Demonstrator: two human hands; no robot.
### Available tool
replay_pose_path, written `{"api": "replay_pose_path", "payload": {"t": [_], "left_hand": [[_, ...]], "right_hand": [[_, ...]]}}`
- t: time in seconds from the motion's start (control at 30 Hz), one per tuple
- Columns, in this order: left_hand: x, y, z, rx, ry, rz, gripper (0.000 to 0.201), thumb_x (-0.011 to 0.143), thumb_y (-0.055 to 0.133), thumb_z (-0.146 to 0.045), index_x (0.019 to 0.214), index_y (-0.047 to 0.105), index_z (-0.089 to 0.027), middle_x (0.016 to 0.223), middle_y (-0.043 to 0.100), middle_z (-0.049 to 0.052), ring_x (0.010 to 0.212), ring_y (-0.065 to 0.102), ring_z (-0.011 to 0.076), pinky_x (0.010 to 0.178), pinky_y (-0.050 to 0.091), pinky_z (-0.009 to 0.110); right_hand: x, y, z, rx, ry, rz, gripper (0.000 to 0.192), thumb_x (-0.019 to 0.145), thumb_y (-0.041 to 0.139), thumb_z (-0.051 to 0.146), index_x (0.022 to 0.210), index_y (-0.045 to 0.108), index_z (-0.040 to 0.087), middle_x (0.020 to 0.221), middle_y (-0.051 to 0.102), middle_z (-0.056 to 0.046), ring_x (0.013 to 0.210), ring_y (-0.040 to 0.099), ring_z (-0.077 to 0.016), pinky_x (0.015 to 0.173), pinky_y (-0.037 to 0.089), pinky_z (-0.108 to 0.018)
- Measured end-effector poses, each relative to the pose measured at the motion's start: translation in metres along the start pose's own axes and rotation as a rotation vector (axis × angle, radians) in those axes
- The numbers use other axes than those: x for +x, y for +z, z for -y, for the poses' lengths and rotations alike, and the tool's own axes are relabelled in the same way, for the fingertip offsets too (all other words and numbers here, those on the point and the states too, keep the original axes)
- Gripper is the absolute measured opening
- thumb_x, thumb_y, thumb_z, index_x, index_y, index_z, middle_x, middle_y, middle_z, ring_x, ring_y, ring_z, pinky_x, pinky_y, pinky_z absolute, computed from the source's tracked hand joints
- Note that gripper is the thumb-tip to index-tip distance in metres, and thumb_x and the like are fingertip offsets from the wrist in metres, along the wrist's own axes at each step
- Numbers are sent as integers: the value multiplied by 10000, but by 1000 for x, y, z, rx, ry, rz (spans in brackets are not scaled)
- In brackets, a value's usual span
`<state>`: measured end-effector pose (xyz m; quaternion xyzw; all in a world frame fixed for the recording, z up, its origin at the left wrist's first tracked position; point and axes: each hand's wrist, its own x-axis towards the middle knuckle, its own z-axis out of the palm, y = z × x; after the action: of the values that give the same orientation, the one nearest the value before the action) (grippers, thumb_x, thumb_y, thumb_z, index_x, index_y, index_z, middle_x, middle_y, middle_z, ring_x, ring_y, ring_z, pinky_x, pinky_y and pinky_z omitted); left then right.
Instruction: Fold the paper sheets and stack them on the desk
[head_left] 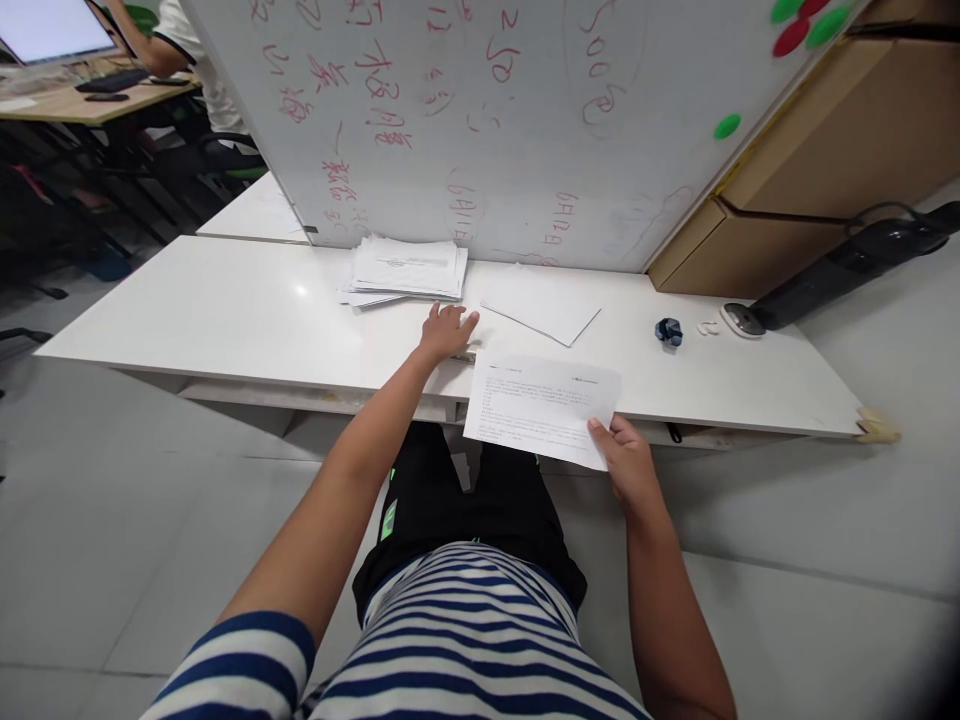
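A seated person's right hand [628, 462] pinches the corner of a printed sheet [541, 406] at the white tabletop [225, 310] edge, while the left hand [445, 331] rests palm-down beside a paper stack [406, 268] (a scribbled whiteboard [480, 120] stands behind).

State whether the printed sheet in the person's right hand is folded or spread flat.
Spread flat: the printed sheet shows its whole face, uncreased, pinched at one corner by the right hand.
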<state>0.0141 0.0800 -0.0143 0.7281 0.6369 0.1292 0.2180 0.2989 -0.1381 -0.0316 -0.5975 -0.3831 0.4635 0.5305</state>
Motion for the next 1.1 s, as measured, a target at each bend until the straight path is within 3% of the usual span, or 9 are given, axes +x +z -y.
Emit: {"api": "replay_pose_path", "payload": {"t": [0.33, 0.5, 0.6, 0.7, 0.93, 1.03, 1.1], "left_hand": [[-6, -2, -7, 30, -19, -9, 669, 935, 175, -628, 1419, 429, -242, 1542, 387, 38, 1490, 125, 292, 1167, 230, 478], [-10, 1, -11, 126, 18, -35, 600, 955, 229, -533, 1398, 452, -194, 1506, 425, 92, 1472, 166, 315, 1145, 246, 480], [-11, 6, -13, 190, 47, -51, 594, 936, 308, -509, 1426, 421, -195, 1502, 416, 121, 1471, 154, 328, 1149, 198, 518], [-9, 9, -14, 189, 39, -64, 639, 927, 280, -576, 1420, 432, -197, 1506, 414, 123, 1471, 152, 325, 1155, 173, 531], [-12, 12, -15, 191, 46, -140, 583, 927, 318, -556, 1282, 560, -162, 1436, 493, 153, 1432, 257, 323, 1123, 251, 521], [-13, 13, -14, 167, 48, -134, 562, 928, 322, -543, 1274, 562, -169, 1444, 482, 153, 1441, 250, 315, 1124, 255, 523], [-13, 13, -13, 158, 49, -125, 555, 929, 319, -544, 1280, 554, -183, 1446, 480, 144, 1447, 241, 313, 1128, 253, 525]], "right_hand": [[1, 9, 2, 49, 38, -22, 426, 714, 761, 490, 1046, 687, 234, 1029, 742, -57, 915, 694, -249, 845, 553, -433], [24, 38, 28, 100, -64, -119, 329, 720, 742, 474, 922, 646, 232, 886, 708, -22, 853, 668, -209, 805, 547, -373], [59, 72, 46, 86, -233, -231, 302, 763, 687, 494, 832, 563, 228, 786, 630, 12, 783, 618, -164, 768, 533, -319], [112, 123, 63, 44, -347, -220, 285, 793, 633, 479, 786, 506, 223, 741, 569, 31, 733, 571, -136, 735, 516, -286], [232, 268, 89, -91, -245, 116, 151, 795, 540, 282, 845, 600, 153, 836, 655, -36, 747, 597, -149, 721, 515, -316], [259, 303, 84, -289, -212, 130, 239, 773, 528, 224, 947, 635, 100, 897, 672, -94, 806, 617, -196, 754, 512, -356], [266, 310, 76, -468, -208, 98, 383, 761, 554, 235, 1098, 614, 62, 997, 673, -152, 922, 622, -257, 833, 498, -405]]}}
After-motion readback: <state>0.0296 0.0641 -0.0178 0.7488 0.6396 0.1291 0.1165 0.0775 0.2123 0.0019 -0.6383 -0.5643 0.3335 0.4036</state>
